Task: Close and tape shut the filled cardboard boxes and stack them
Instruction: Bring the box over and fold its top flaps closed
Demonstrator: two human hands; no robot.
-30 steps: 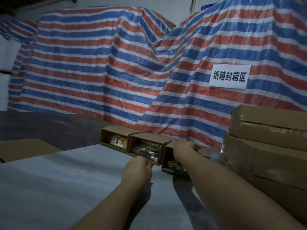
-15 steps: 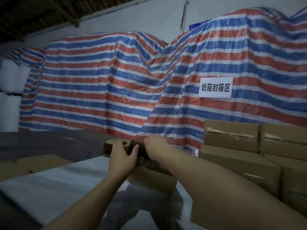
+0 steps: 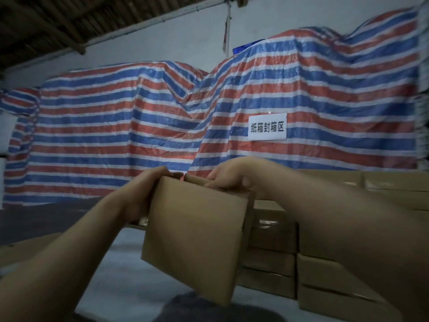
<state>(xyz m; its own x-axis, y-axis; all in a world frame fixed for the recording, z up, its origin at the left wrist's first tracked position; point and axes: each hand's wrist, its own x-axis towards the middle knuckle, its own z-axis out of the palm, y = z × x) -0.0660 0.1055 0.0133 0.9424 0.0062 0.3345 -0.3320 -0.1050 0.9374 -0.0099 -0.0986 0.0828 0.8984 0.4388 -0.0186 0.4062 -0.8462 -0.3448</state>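
A plain brown cardboard box (image 3: 197,238) is lifted above the table and tilted, its broad side facing me. My left hand (image 3: 141,194) grips its upper left edge, fingers curled over the top. My right hand (image 3: 229,180) holds the top right edge, fingers bent over the flaps. The box's opening faces away, so its contents are hidden. Stacked closed boxes (image 3: 325,275) stand to the right, behind my right forearm.
The grey-white table top (image 3: 120,270) spreads below the box. A flat cardboard sheet (image 3: 25,249) lies at the left. A red, blue and white striped tarp (image 3: 144,126) with a white sign (image 3: 267,127) covers the back wall.
Both hands took the box from the row at the table's far side and raised it toward me, tilting it. My view has swung upward.
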